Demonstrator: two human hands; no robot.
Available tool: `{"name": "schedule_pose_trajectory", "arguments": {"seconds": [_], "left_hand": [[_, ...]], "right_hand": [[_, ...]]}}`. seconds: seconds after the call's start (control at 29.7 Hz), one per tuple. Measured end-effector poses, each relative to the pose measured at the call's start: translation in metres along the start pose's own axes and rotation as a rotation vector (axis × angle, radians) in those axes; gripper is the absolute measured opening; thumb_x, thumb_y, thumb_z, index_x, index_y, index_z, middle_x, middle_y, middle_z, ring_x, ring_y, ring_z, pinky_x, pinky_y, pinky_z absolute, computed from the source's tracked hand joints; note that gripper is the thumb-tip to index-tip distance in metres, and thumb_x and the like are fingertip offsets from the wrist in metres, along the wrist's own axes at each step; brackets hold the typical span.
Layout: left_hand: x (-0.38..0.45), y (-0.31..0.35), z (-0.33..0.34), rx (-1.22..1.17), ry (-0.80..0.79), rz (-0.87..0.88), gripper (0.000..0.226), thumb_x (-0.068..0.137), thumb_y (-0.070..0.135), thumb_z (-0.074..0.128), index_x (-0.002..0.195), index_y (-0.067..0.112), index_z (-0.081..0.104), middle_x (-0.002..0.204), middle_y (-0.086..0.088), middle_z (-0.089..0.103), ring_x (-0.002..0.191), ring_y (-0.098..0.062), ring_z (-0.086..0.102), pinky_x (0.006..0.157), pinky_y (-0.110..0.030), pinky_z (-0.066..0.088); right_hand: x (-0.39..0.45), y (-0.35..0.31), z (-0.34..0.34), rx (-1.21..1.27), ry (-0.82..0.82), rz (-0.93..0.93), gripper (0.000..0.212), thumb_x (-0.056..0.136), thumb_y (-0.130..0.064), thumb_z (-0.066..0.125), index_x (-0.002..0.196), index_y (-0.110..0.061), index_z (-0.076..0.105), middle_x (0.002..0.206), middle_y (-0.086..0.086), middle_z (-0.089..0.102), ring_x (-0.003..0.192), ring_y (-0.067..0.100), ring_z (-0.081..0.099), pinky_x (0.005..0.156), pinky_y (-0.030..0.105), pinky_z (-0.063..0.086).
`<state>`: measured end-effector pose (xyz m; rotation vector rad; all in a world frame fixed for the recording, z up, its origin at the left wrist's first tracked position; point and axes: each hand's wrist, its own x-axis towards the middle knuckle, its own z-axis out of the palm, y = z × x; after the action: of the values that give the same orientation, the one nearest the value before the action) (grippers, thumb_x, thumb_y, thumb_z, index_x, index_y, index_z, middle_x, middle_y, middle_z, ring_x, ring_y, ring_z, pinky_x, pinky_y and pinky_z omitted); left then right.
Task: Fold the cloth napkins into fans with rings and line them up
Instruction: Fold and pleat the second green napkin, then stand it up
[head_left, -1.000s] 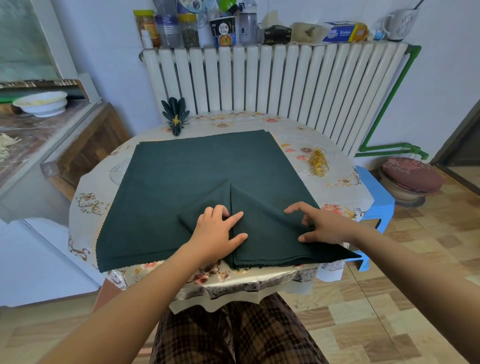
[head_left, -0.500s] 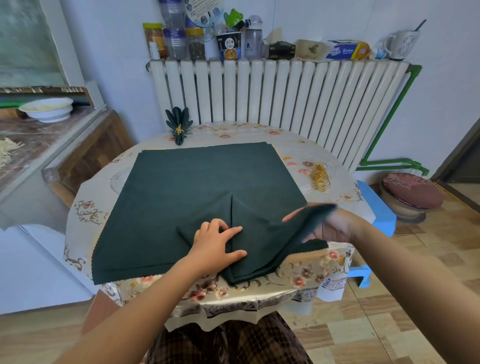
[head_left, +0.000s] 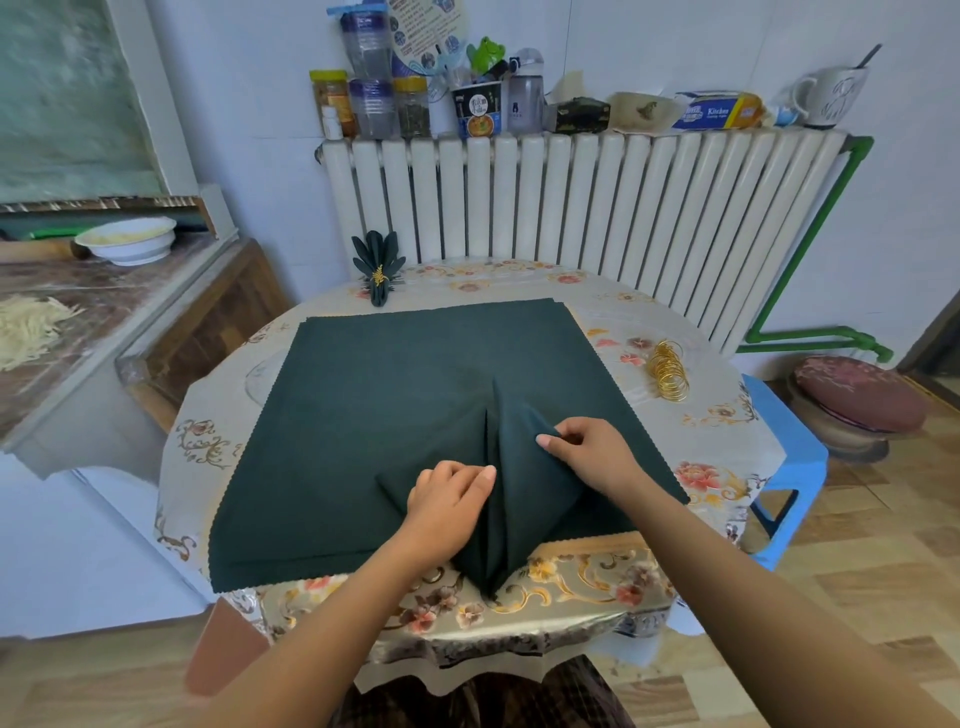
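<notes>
A stack of dark green cloth napkins (head_left: 395, 395) lies spread on the round table (head_left: 701, 467). The top napkin (head_left: 524, 499) is folded toward its centre line, its point hanging over the table's near edge. My left hand (head_left: 447, 496) presses flat on the left flap. My right hand (head_left: 589, 454) pinches the right flap's corner and holds it against the centre crease. A finished green fan napkin with a gold ring (head_left: 379, 265) stands at the table's far edge. Several loose gold rings (head_left: 669, 370) lie to the right of the cloth.
A white radiator (head_left: 571, 197) with jars, a cup and boxes on top stands behind the table. On the left, a counter (head_left: 78, 312) carries a white bowl (head_left: 127, 240). To the right are a blue stool (head_left: 784, 457) and a round cushion (head_left: 857, 400).
My right hand lifted the napkin's right side and folded it over to the centre crease, where it now pinches the corner. My left hand stayed pressing on the left flap.
</notes>
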<state>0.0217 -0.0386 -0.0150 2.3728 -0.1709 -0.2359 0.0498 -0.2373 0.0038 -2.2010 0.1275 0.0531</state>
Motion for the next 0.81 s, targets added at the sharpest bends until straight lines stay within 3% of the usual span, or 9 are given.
{"name": "schedule_pose_trajectory", "arguments": {"seconds": [0.17,0.3,0.44,0.64,0.74,0.81], "left_hand": [[-0.003,-0.005,0.001,0.142,-0.004,0.059,0.039,0.088,0.058,0.052,0.111,0.027,0.056,0.113,0.012,0.04,0.108,-0.01,0.031,0.103,-0.029,0.027],[-0.003,-0.007,0.004,0.058,0.037,0.087,0.023,0.086,0.049,0.062,0.076,0.031,0.052,0.11,0.016,0.043,0.109,-0.01,0.034,0.103,-0.028,0.027],[-0.005,-0.011,0.007,0.006,0.113,0.095,0.03,0.087,0.043,0.064,0.063,0.032,0.052,0.108,0.018,0.047,0.11,-0.008,0.036,0.103,-0.028,0.027],[-0.004,-0.011,0.016,0.023,0.228,0.105,0.03,0.086,0.042,0.065,0.064,0.029,0.051,0.102,0.018,0.05,0.102,-0.008,0.04,0.098,-0.027,0.032],[-0.005,-0.012,0.02,0.099,0.329,0.151,0.022,0.085,0.042,0.065,0.086,0.025,0.051,0.097,0.013,0.049,0.093,-0.011,0.043,0.088,-0.026,0.036],[-0.005,-0.013,0.022,0.184,0.34,0.183,0.023,0.088,0.042,0.062,0.101,0.026,0.053,0.103,0.012,0.049,0.096,-0.012,0.043,0.086,-0.025,0.034]], "right_hand": [[0.009,0.002,0.025,-0.147,0.1,0.03,0.021,0.087,-0.04,0.062,0.077,-0.022,0.062,0.073,-0.007,0.061,0.077,0.014,0.059,0.062,0.026,0.041],[0.011,0.003,0.033,-0.231,0.173,0.069,0.029,0.087,-0.045,0.059,0.076,-0.019,0.059,0.069,-0.006,0.058,0.076,0.017,0.058,0.06,0.028,0.04],[0.011,0.005,0.038,-0.297,0.211,0.084,0.031,0.09,-0.047,0.054,0.077,-0.018,0.053,0.068,-0.005,0.055,0.074,0.017,0.055,0.059,0.028,0.037],[0.009,0.009,0.052,-0.427,0.365,-0.013,0.025,0.092,-0.042,0.051,0.086,-0.018,0.055,0.082,-0.001,0.06,0.086,0.021,0.056,0.068,0.031,0.042],[0.01,0.01,0.055,-0.497,0.39,-0.062,0.024,0.092,-0.036,0.054,0.11,-0.02,0.056,0.108,-0.001,0.058,0.099,0.022,0.053,0.079,0.032,0.04],[0.01,0.011,0.056,-0.547,0.397,-0.169,0.03,0.09,-0.026,0.059,0.119,-0.024,0.057,0.113,0.001,0.057,0.103,0.025,0.051,0.083,0.035,0.038]]}}
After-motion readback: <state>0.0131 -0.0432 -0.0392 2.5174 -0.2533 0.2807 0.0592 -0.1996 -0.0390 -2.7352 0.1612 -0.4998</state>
